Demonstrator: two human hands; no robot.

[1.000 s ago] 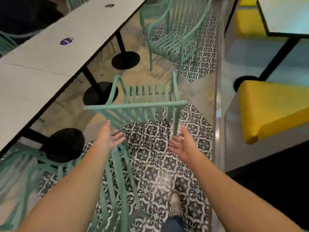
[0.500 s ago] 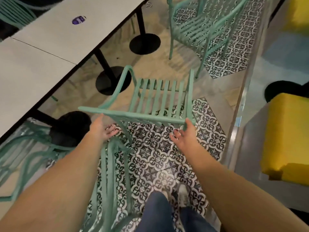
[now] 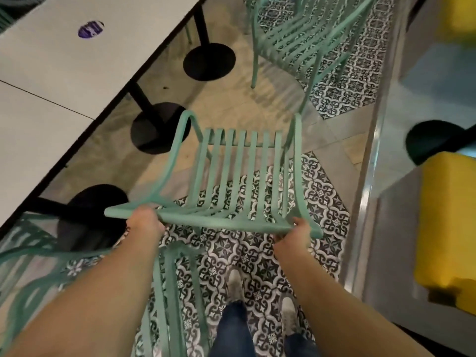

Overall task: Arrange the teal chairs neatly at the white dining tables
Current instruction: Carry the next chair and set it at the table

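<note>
Gripping the top rail of a teal chair (image 3: 242, 176) at both ends, the left hand (image 3: 144, 222) and the right hand (image 3: 296, 234) are curled round the bar, the chair being held on the patterned floor tiles (image 3: 257, 253) just right of the white dining tables (image 3: 51, 99). The slatted frame is judged rigid and fairly light (metal or moulded plastic, which cannot be told), so a two-handed hold at the back rail should be enough for it to be lifted or slid without flexing. Its painted surface may be smooth, and a firm wrap is advised. A second teal chair (image 3: 296, 42) is seen at the far side, and more are stacked at near left.
</note>
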